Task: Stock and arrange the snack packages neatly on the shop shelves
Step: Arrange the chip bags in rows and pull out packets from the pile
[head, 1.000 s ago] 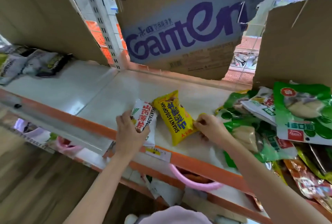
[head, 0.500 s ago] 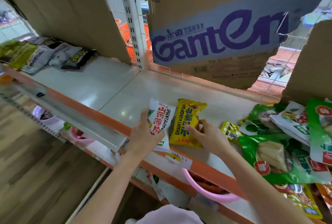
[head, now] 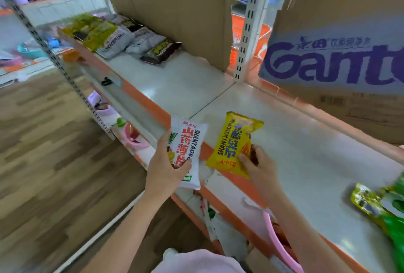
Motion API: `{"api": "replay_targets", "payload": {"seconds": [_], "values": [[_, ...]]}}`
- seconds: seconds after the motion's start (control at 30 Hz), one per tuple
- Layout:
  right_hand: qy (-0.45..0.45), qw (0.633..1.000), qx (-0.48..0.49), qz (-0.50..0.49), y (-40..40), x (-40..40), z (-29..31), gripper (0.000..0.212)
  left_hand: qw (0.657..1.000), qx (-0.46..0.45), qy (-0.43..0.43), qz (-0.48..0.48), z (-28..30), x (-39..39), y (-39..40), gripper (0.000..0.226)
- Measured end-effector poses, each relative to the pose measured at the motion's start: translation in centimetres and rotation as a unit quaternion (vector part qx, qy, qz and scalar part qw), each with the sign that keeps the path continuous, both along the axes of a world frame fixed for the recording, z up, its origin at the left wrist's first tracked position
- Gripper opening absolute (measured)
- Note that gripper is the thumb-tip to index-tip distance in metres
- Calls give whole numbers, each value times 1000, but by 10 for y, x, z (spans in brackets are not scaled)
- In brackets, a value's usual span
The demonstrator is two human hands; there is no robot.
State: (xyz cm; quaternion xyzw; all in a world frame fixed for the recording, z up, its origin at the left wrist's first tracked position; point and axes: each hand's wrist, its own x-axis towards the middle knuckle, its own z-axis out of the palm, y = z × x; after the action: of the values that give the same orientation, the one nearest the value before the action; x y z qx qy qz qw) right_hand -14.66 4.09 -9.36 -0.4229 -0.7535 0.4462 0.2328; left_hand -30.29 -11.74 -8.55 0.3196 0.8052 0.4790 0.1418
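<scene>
The shelf (head: 295, 141) runs in front of you from upper left to lower right, pale on top with an orange front edge. Behind it on the right leans a cardboard box (head: 341, 60) printed with large purple lettering, and a plain cardboard sheet (head: 175, 10) stands behind the left part. At the far left end of the shelf lies a cluster of snack bags (head: 122, 36), yellow-green, grey and dark, overlapping one another. At the right edge a green package (head: 384, 213) lies on the shelf, partly cut off. Below the shelf edge a pink basket rim (head: 277, 237) shows.

Your left hand (head: 166, 169) grips the white snack package (head: 188, 152) with red lettering, fingers curled round its lower half, holding it upright just over the shelf's front edge. Your right hand (head: 255, 163) pinches the lower right corner of the yellow snack package (head: 234, 143), which tilts up above the shelf's front edge, just beside the white one without touching it.
</scene>
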Motion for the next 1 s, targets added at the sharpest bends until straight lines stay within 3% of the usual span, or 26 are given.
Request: {"api": "replay_targets", "payload": {"seconds": [0.3,0.73,1.0], "values": [[131,977,-63,156,-64,-125,6,36,994,6,-24,103,-9,-88,-78,75],[110,932,-137,316,-129,-269,-10,35,951,-5,-62,304,-23,-149,-172,76],[139,918,-177,326,-105,-381,-1,32,949,-6,-58,311,-4,-250,-139,74]]}}
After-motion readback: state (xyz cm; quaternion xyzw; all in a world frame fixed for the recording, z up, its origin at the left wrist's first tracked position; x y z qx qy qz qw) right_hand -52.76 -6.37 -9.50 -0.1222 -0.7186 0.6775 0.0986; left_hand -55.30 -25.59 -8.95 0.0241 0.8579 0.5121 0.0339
